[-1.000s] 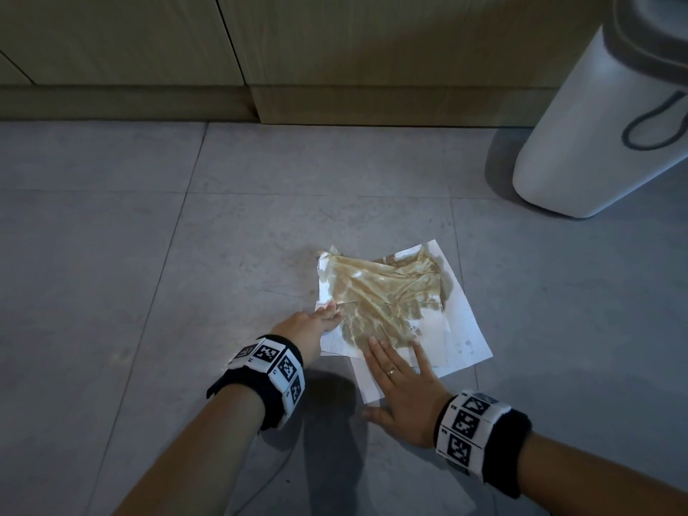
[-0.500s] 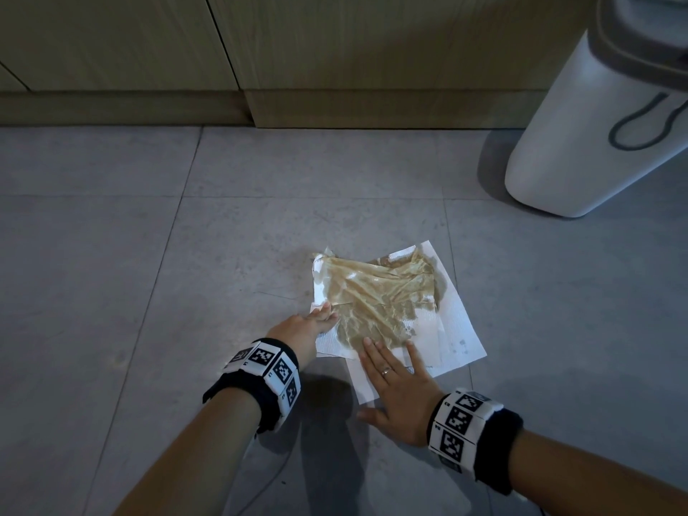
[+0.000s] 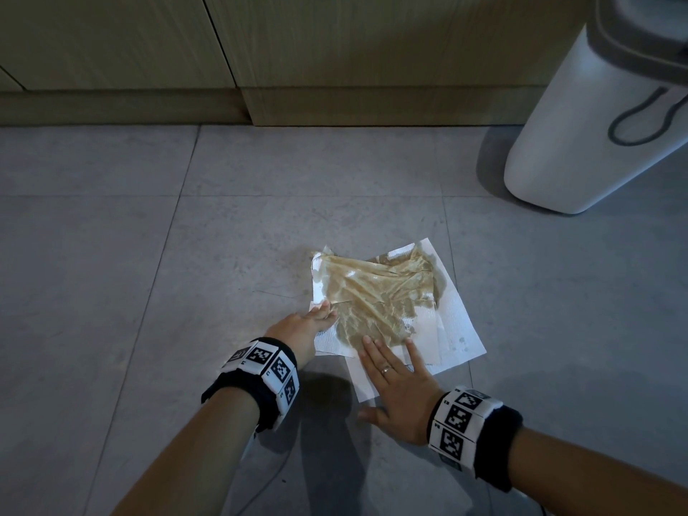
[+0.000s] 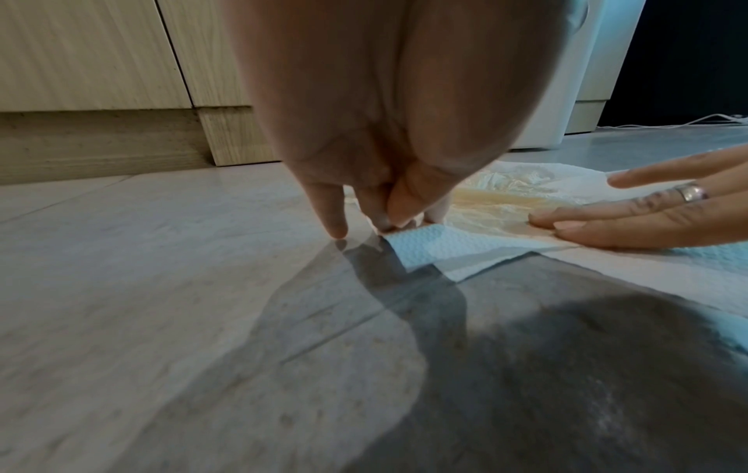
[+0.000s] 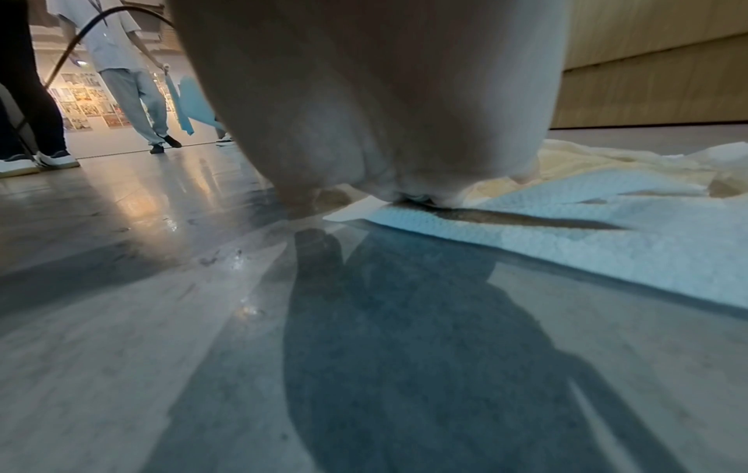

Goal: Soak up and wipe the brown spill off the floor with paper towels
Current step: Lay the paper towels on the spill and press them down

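White paper towels (image 3: 459, 331) lie in overlapping sheets on the grey tile floor, their middle soaked by the brown spill (image 3: 372, 292). My left hand (image 3: 321, 313) is at the towels' left edge. In the left wrist view the left hand (image 4: 388, 221) pinches the edge of a paper towel (image 4: 445, 244) between thumb and fingers, while one finger touches the floor. My right hand (image 3: 387, 361) lies flat with its fingers spread on the near edge of the sheets, fingertips at the rim of the wet patch. In the right wrist view the paper towel (image 5: 607, 246) lies under the palm.
A white bin (image 3: 580, 124) stands at the back right, about a tile away from the towels. Wooden cabinets (image 3: 335, 50) with a kickboard run along the back. In the right wrist view a person (image 5: 133, 89) stands far behind. Bare floor tiles (image 3: 111, 292) stretch to the left.
Both hands stay in the same places on the towels. Only the head view has shifted slightly.
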### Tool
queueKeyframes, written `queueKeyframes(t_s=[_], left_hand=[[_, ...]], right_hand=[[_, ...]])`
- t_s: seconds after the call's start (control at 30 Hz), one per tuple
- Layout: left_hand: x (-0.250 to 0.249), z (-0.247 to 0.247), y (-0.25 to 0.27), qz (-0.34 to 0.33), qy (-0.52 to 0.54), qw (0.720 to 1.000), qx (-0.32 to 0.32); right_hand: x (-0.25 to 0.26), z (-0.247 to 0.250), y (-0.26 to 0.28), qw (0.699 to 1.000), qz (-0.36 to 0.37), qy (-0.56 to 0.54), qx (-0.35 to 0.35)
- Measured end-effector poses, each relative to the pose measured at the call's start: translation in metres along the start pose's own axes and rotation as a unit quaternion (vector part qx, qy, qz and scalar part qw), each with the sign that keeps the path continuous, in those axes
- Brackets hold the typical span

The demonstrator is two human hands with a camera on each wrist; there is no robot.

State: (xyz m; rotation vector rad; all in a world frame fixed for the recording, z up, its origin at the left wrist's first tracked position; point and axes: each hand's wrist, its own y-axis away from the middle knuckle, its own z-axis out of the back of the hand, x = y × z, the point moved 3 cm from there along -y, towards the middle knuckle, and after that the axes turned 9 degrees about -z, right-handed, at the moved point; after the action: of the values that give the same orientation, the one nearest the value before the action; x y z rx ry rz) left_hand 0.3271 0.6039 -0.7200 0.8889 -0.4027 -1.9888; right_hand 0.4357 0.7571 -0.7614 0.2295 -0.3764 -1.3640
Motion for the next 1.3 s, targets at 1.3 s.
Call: queueKeyframes(t_s=[1.3], left_hand=[[-0.001, -0.002, 0.003, 0.013, 0.007, 1.000, -0.017]], right_hand=[[-0.022, 0.016, 0.018, 0.988, -0.131, -0.020, 0.074]])
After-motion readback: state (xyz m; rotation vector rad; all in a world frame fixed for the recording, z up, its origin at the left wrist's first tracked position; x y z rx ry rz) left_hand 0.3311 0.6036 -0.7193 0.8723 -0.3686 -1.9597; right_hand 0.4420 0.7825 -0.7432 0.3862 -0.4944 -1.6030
